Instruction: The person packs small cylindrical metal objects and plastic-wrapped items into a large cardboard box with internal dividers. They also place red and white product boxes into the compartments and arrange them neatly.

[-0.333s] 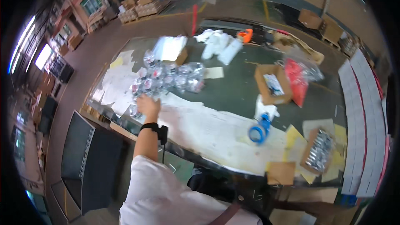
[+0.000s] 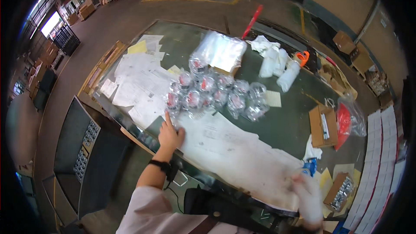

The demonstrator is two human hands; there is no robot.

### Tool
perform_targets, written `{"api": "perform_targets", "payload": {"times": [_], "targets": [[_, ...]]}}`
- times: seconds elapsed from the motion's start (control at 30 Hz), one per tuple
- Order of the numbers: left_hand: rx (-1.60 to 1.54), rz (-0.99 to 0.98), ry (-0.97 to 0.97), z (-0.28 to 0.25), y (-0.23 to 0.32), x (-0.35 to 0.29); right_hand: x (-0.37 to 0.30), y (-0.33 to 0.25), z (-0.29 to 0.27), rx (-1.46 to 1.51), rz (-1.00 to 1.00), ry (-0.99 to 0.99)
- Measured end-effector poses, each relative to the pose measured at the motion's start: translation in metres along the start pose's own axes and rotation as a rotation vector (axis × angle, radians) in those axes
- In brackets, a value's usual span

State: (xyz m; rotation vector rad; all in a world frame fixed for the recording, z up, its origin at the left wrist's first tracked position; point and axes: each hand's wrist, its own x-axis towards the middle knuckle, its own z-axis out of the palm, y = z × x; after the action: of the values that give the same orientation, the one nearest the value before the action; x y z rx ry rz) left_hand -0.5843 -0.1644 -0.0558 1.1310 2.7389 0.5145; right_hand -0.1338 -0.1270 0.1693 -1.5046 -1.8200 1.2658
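Note:
My left hand (image 2: 170,135) is at the near left edge of a cluster of clear plastic-wrapped parts (image 2: 193,99). Its index finger stretches toward the nearest wrapped part, the thumb stands apart, and no object shows in the hand. Whether the fingertip touches the plastic is hard to tell. A dark band circles that wrist. My right hand (image 2: 305,190) is smeared by motion over the right front of the table, close to a blue tape dispenser (image 2: 309,166). Its fingers cannot be made out.
Paper sheets (image 2: 216,138) cover the table's near side. Clear plastic bags (image 2: 223,50) lie behind the wrapped parts. White bottles (image 2: 284,71), an orange tape dispenser (image 2: 302,57) and cartons (image 2: 323,125) stand to the right. A dark cabinet (image 2: 104,160) adjoins the near left.
The view has swung, so the table's contents sit farther right. My right hand has come into view at the right. My left hand is still beside the wrapped parts, its index finger now extended.

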Motion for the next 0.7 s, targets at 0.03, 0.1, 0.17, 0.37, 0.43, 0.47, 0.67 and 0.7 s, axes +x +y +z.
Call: {"api": "perform_targets", "payload": {"times": [0.03, 0.1, 0.17, 0.37, 0.43, 0.47, 0.67, 0.7], "targets": [[-0.007, 0.005, -0.037, -0.021, -0.004, 0.007, 0.058, -0.025, 0.053, 0.081, 0.029, -0.294], [-0.054, 0.020, -0.117, -0.051, -0.003, 0.022, 0.154, -0.040, 0.170, 0.001, -0.365, -0.382], [0.053, 0.031, -0.153, -0.050, 0.002, 0.053, 0.231, -0.065, 0.266, -0.265, -0.376, -0.301], [0.062, 0.028, -0.176, -0.052, -0.009, 0.078, 0.291, -0.096, 0.374, -0.696, -0.216, -0.220], [-0.019, 0.019, -0.155, -0.052, -0.029, 0.074, 0.280, -0.100, 0.356, -0.646, -0.316, -0.286], [-0.094, -0.013, -0.135, -0.060, -0.039, 0.073, 0.259, -0.107, 0.352, -0.640, -0.327, -0.222], [-0.747, -0.013, -0.066, -0.091, -0.065, 0.039, 0.253, -0.046, 0.400, -0.854, -0.444, -0.441], [-0.878, -0.054, -0.119, -0.111, -0.056, 0.032, 0.258, -0.035, 0.410, -0.854, -0.428, -0.375]]}}
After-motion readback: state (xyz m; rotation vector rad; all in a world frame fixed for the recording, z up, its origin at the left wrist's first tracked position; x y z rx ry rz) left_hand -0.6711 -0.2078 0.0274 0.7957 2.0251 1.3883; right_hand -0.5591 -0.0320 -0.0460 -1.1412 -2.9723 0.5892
